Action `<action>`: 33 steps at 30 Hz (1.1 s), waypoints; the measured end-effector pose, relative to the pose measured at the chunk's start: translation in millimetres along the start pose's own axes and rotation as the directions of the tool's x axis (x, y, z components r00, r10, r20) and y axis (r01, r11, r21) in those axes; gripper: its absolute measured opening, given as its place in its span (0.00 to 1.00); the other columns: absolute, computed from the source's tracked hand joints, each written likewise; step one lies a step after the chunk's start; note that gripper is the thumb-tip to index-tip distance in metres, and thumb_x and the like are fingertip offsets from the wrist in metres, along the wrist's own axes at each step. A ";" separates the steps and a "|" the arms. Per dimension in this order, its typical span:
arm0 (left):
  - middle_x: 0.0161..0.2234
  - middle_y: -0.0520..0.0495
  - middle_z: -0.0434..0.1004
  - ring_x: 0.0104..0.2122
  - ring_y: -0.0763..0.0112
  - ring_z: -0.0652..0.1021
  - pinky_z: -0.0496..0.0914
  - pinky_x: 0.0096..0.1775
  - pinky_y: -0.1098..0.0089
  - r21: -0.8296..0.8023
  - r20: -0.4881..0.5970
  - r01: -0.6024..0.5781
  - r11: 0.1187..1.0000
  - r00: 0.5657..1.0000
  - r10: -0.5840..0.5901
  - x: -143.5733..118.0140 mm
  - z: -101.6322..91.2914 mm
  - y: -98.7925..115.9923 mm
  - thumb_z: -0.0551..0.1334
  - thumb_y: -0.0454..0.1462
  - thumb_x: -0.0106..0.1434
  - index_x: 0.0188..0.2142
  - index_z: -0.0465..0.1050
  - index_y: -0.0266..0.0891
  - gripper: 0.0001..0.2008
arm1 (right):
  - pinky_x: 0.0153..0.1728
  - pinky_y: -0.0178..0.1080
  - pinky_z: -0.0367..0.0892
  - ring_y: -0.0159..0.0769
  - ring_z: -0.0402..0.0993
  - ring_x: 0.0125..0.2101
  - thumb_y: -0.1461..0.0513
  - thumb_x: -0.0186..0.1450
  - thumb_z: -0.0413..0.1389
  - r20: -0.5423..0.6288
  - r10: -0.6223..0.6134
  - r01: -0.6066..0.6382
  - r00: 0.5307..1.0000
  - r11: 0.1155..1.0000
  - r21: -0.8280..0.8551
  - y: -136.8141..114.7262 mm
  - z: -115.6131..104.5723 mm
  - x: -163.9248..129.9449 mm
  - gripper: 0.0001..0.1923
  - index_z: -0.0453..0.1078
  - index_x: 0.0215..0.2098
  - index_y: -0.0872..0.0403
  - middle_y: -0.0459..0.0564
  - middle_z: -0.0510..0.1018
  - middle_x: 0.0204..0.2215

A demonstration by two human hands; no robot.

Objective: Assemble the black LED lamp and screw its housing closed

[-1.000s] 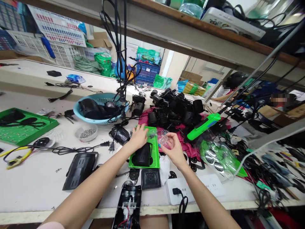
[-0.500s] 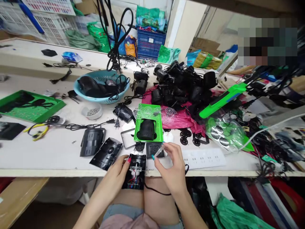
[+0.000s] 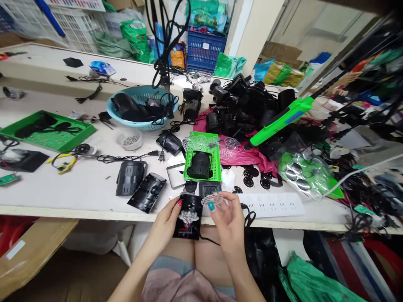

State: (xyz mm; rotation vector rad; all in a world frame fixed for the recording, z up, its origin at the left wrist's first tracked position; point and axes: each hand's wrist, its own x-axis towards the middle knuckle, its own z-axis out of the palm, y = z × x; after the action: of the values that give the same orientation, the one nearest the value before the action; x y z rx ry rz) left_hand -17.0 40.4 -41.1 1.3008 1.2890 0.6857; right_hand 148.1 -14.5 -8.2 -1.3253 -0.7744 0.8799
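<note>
My left hand [image 3: 166, 219] grips the left side of an open black plastic housing half [image 3: 192, 202] at the table's front edge. Inside the housing sit a clear lens cluster [image 3: 189, 216] and, below it, red and blue wires. Between the thumb and fingers of my right hand [image 3: 231, 224] is a clear round lens plate [image 3: 208, 200] with a ring pattern, held just right of the housing's upper end. Left of my hands lie another open black shell [image 3: 147, 193] and a closed black housing [image 3: 130, 178]. A dark square part [image 3: 209, 188] rests behind the lens plate.
A green basket [image 3: 217, 174] carries a black housing and clear lens plates. A white power strip [image 3: 277, 204] lies at right. Behind are a blue basin [image 3: 141, 125], a tub of screws [image 3: 129, 140] and piled black housings. A green soldering iron [image 3: 280, 123] hangs at right.
My right hand has turned the lens plate from edge-on to nearly flat, beside the housing. The housing has tilted, so the lens cluster inside shows more plainly. The camera view has shifted.
</note>
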 end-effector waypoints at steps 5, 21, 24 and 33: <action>0.55 0.41 0.76 0.59 0.49 0.70 0.59 0.63 0.56 -0.446 -0.039 0.140 0.884 0.984 -0.176 -17.0 18.7 2.0 0.63 0.52 0.62 0.47 0.77 0.38 0.23 | 0.55 0.46 0.70 0.40 0.76 0.47 0.50 0.60 0.66 0.007 0.179 -0.174 0.984 0.947 0.269 5.4 10.3 -2.2 0.20 0.68 0.43 0.51 0.49 0.76 0.43; 0.71 0.53 0.51 0.70 0.62 0.50 0.45 0.69 0.62 -0.607 -0.042 -0.050 0.793 0.999 0.031 -59.9 59.0 1.8 0.56 0.51 0.71 0.66 0.59 0.53 0.26 | 0.55 0.44 0.69 0.42 0.73 0.51 0.54 0.61 0.65 -0.020 0.031 -0.033 0.999 0.989 -0.143 -30.0 7.6 -22.2 0.19 0.70 0.48 0.50 0.51 0.75 0.49; 0.71 0.54 0.51 0.70 0.62 0.49 0.44 0.69 0.61 -0.629 -0.026 -0.015 0.777 1.000 -0.002 -62.8 61.6 -0.2 0.56 0.51 0.71 0.66 0.58 0.54 0.27 | 0.54 0.42 0.68 0.40 0.73 0.51 0.55 0.62 0.64 -0.005 -0.022 0.021 1.000 0.976 -0.215 -26.7 9.8 -24.0 0.18 0.70 0.49 0.49 0.50 0.75 0.49; 0.71 0.51 0.50 0.70 0.58 0.50 0.46 0.69 0.60 -0.660 -0.028 0.018 0.751 0.998 -0.050 -64.7 61.8 -0.5 0.60 0.55 0.67 0.67 0.58 0.51 0.33 | 0.53 0.46 0.66 0.41 0.72 0.49 0.56 0.62 0.62 -0.019 -0.102 0.089 0.995 0.929 -0.359 -21.8 17.7 -25.6 0.16 0.70 0.47 0.50 0.49 0.75 0.46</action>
State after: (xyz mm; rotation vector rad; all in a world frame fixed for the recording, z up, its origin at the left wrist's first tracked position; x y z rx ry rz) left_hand 25.4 -38.2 -35.5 0.6721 0.9571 1.0350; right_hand 122.5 -29.3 15.7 -1.6033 -0.9942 0.6521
